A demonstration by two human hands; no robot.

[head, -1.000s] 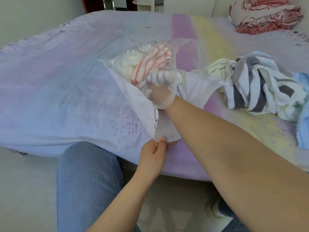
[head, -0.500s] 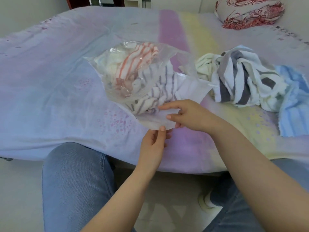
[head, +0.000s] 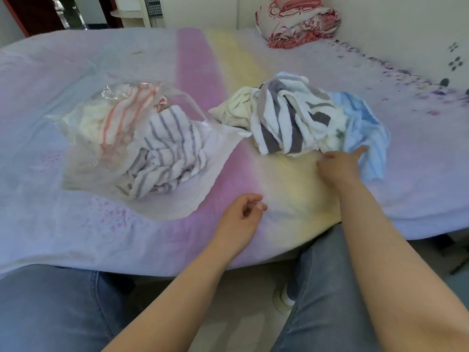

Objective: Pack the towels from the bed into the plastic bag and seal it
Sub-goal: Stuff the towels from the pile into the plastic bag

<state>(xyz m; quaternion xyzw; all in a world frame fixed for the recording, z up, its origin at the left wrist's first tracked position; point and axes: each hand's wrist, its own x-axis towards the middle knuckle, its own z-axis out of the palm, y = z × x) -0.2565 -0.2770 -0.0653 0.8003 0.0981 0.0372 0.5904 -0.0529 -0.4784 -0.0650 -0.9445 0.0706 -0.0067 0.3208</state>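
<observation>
A bed (head: 88,237) under a pastel sheet of lilac, pink and yellow fills most of the head view, with the person's jeans-clad knees at its near edge. On its left half lies the clear plastic bag (head: 83,158), its mouth gaping toward the person, holding a cream towel, an orange-striped towel (head: 121,115) and a grey-striped towel (head: 167,151) that spills toward the opening. To the right, just beside the bag, sits a loose heap: a white-and-grey towel (head: 286,123), a cream towel (head: 233,110) at its left and a blue towel (head: 365,133) at its right. A red floral pillow (head: 299,24) rests at the far edge.

The right arm stretches forward across the bed; the right hand (head: 337,166) lies palm down at the heap's near edge, forefinger extended and touching the blue towel, gripping nothing. The left hand (head: 241,214) hovers near the bag's mouth, apart from it, fingers loosely curled and empty.

No readable writing or labels show anywhere.
</observation>
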